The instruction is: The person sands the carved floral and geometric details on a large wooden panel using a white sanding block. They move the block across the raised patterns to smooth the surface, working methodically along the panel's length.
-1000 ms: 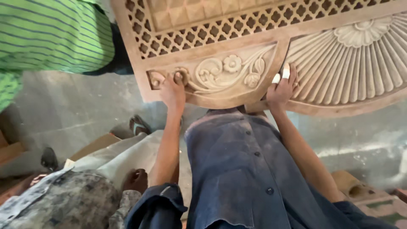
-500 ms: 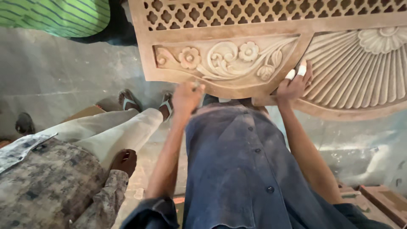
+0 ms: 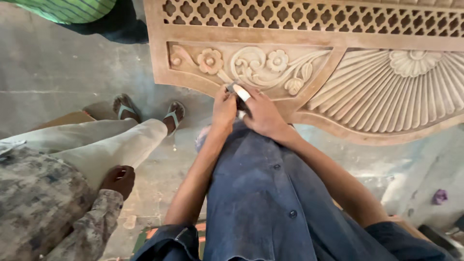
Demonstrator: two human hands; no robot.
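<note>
Seated co-worker [image 3: 58, 193] at near left, sandals [image 3: 147, 111] on concrete floor [image 3: 63, 72]. Left hand [image 3: 224, 107] and right hand [image 3: 261, 113] meet, fingers pinched shut around a small white piece [image 3: 241, 93], at lower edge of carved wooden panel [image 3: 299, 63] beyond.

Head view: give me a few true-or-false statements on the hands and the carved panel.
1. Both hands, left hand and right hand, meet at the lower edge of the carved panel. True.
2. The hands are far apart on the panel. False: they touch around a small white-tipped object.
3. The panel has flowers, lattice and a fan pattern. True.
4. The seated person on the left is barefoot. False: they wear sandals.
</note>
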